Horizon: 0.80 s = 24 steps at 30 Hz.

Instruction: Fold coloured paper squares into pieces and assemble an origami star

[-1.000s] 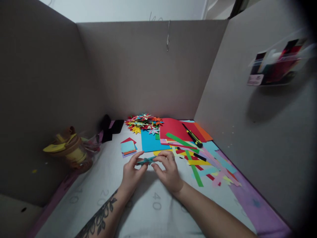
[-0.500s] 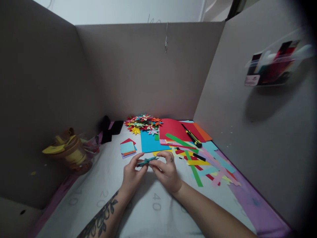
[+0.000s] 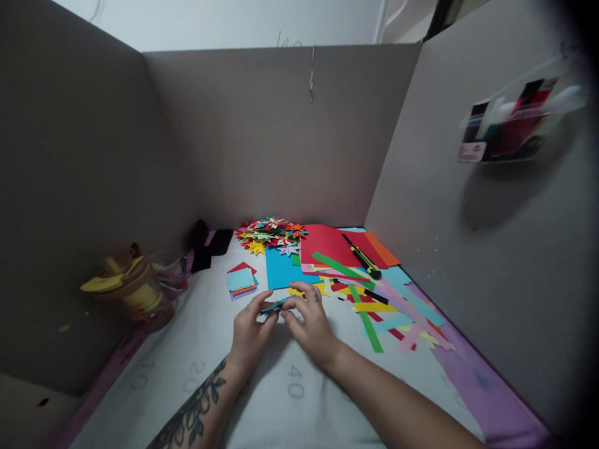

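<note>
Both of my hands meet over the white cutting mat [image 3: 196,368] and pinch one small teal folded paper piece [image 3: 274,305]. My left hand [image 3: 250,330] holds its left end between thumb and fingers. My right hand [image 3: 309,321] has its fingers curled over the right end, which they partly hide. Just beyond my hands lie a blue paper sheet [image 3: 285,268] and a small stack of coloured paper squares [image 3: 241,279].
A heap of folded paper stars [image 3: 270,234] sits at the back. Red sheets [image 3: 334,244] carry a yellow-black utility knife [image 3: 362,255]. Coloured paper strips [image 3: 388,308] spread to the right. A yellow-brown container [image 3: 128,287] stands left. Cardboard walls [image 3: 262,137] enclose three sides.
My right fingers have closed further over the teal piece, hiding more of it. Both hands stay in about the same place; the view shifted slightly.
</note>
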Each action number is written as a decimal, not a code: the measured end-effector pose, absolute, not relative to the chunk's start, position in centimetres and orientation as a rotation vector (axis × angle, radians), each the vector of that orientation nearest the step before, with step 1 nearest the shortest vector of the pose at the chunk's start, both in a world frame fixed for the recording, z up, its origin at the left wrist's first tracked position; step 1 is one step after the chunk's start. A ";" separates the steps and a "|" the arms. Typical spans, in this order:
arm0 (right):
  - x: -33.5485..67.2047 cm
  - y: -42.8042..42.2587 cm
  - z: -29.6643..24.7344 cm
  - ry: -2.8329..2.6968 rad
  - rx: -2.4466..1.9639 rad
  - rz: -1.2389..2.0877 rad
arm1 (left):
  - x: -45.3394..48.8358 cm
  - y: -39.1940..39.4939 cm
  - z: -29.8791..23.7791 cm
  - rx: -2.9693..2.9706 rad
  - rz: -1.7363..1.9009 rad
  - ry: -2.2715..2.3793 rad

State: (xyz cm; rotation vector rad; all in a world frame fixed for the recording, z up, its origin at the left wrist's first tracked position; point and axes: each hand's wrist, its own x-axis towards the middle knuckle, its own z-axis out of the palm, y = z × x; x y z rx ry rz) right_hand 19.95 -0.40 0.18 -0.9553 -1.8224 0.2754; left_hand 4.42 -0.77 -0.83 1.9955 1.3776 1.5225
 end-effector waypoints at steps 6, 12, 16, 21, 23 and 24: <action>19.9 -0.1 0.2 -1.731 -1.030 0.511 | 4.3 -0.6 -1.0 2.037 1.553 1.391; 19.8 0.0 0.1 -1.725 -1.009 0.430 | 4.2 -0.6 -1.0 2.137 1.529 1.437; 19.8 0.1 0.1 -1.731 -1.019 0.444 | 4.1 -0.7 -1.1 2.163 1.486 1.419; 19.8 0.4 0.3 -1.697 -1.062 0.500 | 4.0 -0.6 -1.3 2.205 1.463 1.397; 19.8 0.4 0.4 -1.678 -1.076 0.539 | 4.0 -0.6 -1.3 2.197 1.463 1.402; 19.7 0.4 0.4 -1.666 -1.082 0.557 | 4.0 -0.6 -1.3 2.186 1.461 1.404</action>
